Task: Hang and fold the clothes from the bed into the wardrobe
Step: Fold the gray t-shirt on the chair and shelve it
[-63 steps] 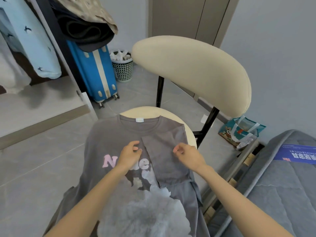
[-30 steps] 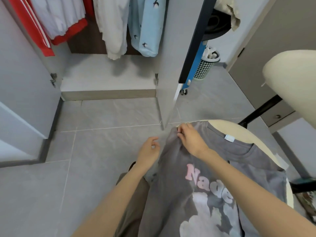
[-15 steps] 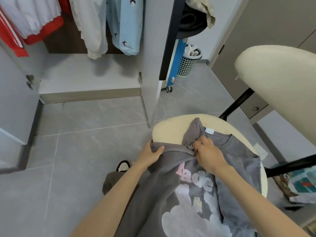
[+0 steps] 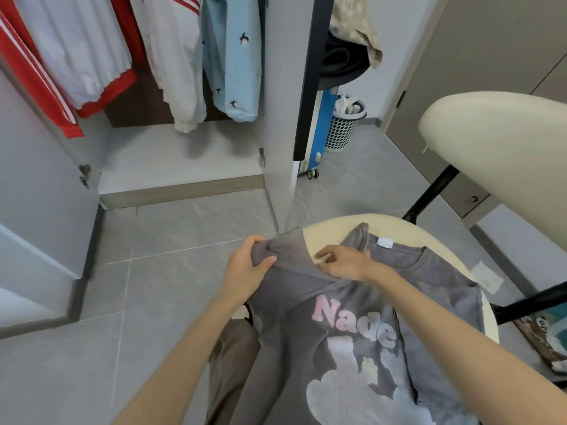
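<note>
Cannot read the white label [image 4: 385, 242] at the neck of the grey T-shirt [image 4: 337, 363]: too small; cannot see the shirt's hem, cut off by the bottom edge, nor the end of its printed word, covered by the folded-over side; sleeve end bunched out of sight inside the left hand [image 4: 248, 266]; blue suitcase [image 4: 323, 118] mostly behind the wardrobe door [image 4: 277, 118]; chair backrest [image 4: 491, 148] and patterned bag [image 4: 546, 335] clipped at the right edge; hanging clothes [image 4: 101, 56] cropped at the top.

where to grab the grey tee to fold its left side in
Probably its bunched left edge, from the left: that part of the grey tee overhangs the chair seat, where the left hand grips it; the right hand pins the shoulder.
</note>
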Demonstrator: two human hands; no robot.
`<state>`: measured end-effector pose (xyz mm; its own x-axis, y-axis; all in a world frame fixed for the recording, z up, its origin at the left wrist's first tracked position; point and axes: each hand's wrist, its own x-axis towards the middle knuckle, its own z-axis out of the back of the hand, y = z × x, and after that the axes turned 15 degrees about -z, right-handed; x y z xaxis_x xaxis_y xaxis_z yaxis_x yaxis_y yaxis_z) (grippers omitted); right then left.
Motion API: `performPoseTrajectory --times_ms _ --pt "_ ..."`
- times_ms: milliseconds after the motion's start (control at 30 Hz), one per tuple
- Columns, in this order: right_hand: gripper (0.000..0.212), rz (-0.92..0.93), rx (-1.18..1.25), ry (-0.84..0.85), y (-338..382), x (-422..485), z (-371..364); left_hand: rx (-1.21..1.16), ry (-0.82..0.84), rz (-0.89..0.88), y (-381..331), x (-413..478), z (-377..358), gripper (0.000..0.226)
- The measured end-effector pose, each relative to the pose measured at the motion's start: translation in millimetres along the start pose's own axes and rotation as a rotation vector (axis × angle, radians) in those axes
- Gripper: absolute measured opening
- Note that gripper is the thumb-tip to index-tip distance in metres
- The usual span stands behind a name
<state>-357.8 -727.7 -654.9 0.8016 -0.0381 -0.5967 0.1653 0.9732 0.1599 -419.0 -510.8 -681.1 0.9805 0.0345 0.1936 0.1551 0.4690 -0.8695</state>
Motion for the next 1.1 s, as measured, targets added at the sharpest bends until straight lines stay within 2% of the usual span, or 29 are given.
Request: performPoseTrajectory --times_ms 67,167,267,367,433,500,600,767,867,967,1100 --pt "0.047 0.051 -0.007 0.107 13.2 -2.7 5.1 0.007 -0.012 -0.041 -7.3 -3.1 15.3 0.026" --pt "0.059 0.099 0.172 0.230 33.2 -9.2 9.4 0.016 0.005 -0.087 -14.4 -7.3 34.7 0.027" --pt "0.044 0.154 0.279 0.259 53.9 -17.7 13.0 -0.012 0.036 -0.112 -21.4 -10.9 48.3 0.029" --pt "0.042 0.193 0.211 0.227 74.4 -24.8 15.3 -0.003 0.064 -0.157 -27.1 -15.6 56.3 0.028" --pt "0.044 0.176 0.166 0.292 86.5 -26.1 15.4 0.026 0.108 -0.203 -29.2 -19.9 60.2 0.030" --pt "0.028 0.141 0.144 0.346 95.4 -26.7 13.7 0.031 0.148 -0.231 -31.3 -25.1 63.1 0.035" --pt "0.020 0.123 0.149 0.370 101.6 -26.7 11.1 0.016 0.173 -0.267 -32.8 -34.3 64.7 0.039" --pt "0.018 0.159 0.384 0.310 96.9 -24.8 20.1 0.085 0.091 -0.209 -28.6 -41.6 69.9 0.031" --pt "0.022 0.267 0.548 0.107 103.3 -26.6 32.1 0.160 0.055 -0.114 -27.3 -40.0 75.4 0.034" --pt "0.014 0.384 0.577 -0.026 121.5 -33.6 43.8 0.282 0.065 0.004 -22.4 -36.2 83.1 0.021" --pt "0.010 0.421 0.564 -0.025 135.2 -37.2 44.5 0.352 0.058 0.013 -26.7 -38.4 93.6 0.026"
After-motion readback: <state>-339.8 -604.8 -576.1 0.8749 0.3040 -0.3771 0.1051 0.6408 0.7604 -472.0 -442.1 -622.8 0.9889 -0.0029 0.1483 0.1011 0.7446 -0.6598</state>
